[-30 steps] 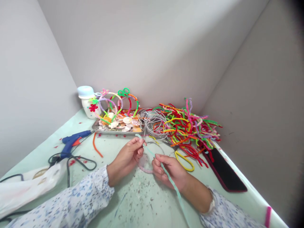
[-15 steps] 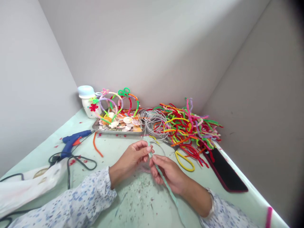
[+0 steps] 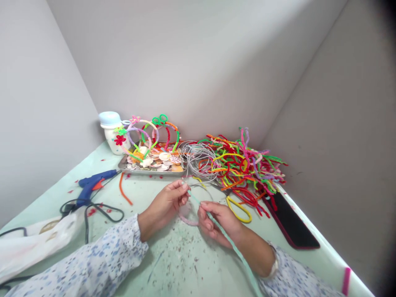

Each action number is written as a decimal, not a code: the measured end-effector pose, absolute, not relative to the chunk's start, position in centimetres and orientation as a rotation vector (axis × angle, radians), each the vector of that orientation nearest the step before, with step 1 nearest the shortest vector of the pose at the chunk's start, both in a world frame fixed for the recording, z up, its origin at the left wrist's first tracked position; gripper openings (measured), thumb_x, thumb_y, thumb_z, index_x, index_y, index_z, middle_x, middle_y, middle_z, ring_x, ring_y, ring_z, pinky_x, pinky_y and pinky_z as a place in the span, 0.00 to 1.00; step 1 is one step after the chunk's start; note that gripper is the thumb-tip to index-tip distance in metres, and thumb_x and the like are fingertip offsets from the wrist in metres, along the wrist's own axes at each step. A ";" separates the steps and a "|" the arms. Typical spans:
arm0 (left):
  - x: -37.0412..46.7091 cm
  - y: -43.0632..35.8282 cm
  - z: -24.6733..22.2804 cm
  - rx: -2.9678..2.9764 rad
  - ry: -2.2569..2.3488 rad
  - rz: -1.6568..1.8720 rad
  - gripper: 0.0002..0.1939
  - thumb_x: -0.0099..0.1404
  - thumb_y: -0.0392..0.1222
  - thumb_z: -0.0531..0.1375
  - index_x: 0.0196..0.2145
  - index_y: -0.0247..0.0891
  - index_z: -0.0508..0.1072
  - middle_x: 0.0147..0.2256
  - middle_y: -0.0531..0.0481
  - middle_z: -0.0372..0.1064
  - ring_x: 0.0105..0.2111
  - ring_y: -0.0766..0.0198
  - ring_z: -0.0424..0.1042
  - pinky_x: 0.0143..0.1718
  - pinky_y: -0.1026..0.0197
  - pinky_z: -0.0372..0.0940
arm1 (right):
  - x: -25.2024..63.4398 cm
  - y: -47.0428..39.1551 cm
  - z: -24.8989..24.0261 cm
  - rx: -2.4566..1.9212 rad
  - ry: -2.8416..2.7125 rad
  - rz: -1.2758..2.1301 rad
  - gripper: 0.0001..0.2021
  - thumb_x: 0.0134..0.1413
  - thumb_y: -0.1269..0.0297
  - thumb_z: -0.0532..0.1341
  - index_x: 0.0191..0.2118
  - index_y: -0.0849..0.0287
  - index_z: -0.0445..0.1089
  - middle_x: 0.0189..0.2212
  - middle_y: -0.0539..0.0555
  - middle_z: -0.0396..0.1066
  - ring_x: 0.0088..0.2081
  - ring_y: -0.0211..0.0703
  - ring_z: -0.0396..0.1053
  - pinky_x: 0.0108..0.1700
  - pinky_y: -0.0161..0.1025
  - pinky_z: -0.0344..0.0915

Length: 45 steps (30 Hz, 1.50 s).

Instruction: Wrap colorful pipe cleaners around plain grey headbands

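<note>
A long mint-green pipe cleaner (image 3: 230, 240) runs between my hands and down past my right wrist. My left hand (image 3: 165, 206) pinches its upper end between thumb and fingers. A short way along it, my right hand (image 3: 218, 220) grips the strip, its fingers curled. Beneath and between the hands, a pale pink fuzzy curved piece (image 3: 189, 222) shows, partly covered by my fingers. Thin wire from the silver wire coil (image 3: 202, 161) loops close behind my fingertips; whether it touches the pipe cleaner I cannot tell.
A metal tray (image 3: 154, 172) of shells stands at the back, with decorated headbands (image 3: 139, 136) and a white jar (image 3: 111, 134). Right are piled pipe cleaners (image 3: 244, 161), yellow-handled scissors (image 3: 239, 211) and a black phone (image 3: 292, 222). A blue glue gun (image 3: 89, 187) with its cord and a plastic bag (image 3: 43, 243) lie left.
My hands have moved apart, my left going slightly left, so a stretch of the pipe cleaner shows between them. More of the pale pink piece is visible below.
</note>
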<state>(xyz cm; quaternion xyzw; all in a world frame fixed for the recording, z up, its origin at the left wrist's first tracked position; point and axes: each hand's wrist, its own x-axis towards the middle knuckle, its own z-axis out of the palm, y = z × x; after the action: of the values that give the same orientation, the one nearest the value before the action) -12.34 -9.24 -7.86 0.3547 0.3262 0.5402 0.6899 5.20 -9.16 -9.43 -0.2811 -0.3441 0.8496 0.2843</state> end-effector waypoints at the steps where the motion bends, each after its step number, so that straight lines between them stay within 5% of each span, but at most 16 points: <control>1: -12.4 -9.2 -7.8 0.798 0.729 1.213 0.08 0.58 0.39 0.65 0.28 0.34 0.70 0.24 0.57 0.62 0.21 0.76 0.60 0.23 0.72 0.56 | 5.2 -9.2 -9.4 -0.738 -0.921 2.275 0.13 0.46 0.58 0.62 0.21 0.63 0.67 0.09 0.45 0.61 0.10 0.30 0.56 0.13 0.28 0.48; 11: -12.3 -9.1 -7.6 0.878 0.795 1.232 0.09 0.61 0.44 0.63 0.32 0.34 0.73 0.23 0.57 0.61 0.20 0.75 0.59 0.23 0.71 0.54 | 5.0 -9.6 -9.1 -0.758 -1.005 2.219 0.13 0.48 0.59 0.61 0.22 0.64 0.69 0.11 0.47 0.64 0.11 0.32 0.61 0.14 0.28 0.54; 17: -12.0 -9.6 -7.9 0.955 0.845 1.151 0.09 0.60 0.43 0.64 0.31 0.34 0.72 0.22 0.55 0.61 0.21 0.72 0.60 0.25 0.69 0.54 | 4.8 -9.4 -9.6 -0.737 -0.988 2.200 0.16 0.51 0.52 0.63 0.32 0.63 0.71 0.17 0.48 0.69 0.16 0.32 0.65 0.18 0.28 0.60; 45: -12.1 -9.4 -7.3 1.286 1.141 1.255 0.15 0.58 0.49 0.62 0.21 0.37 0.66 0.19 0.58 0.56 0.21 0.70 0.54 0.24 0.66 0.51 | 4.8 -9.1 -9.2 -0.750 -0.865 2.180 0.09 0.46 0.63 0.63 0.24 0.63 0.68 0.12 0.46 0.62 0.14 0.30 0.58 0.17 0.27 0.53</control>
<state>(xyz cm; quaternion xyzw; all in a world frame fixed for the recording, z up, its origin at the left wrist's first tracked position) -12.14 -9.41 -7.25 0.5282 0.4686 0.5155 0.4854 4.79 -9.10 -9.19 -0.2871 -0.3313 0.8348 0.3330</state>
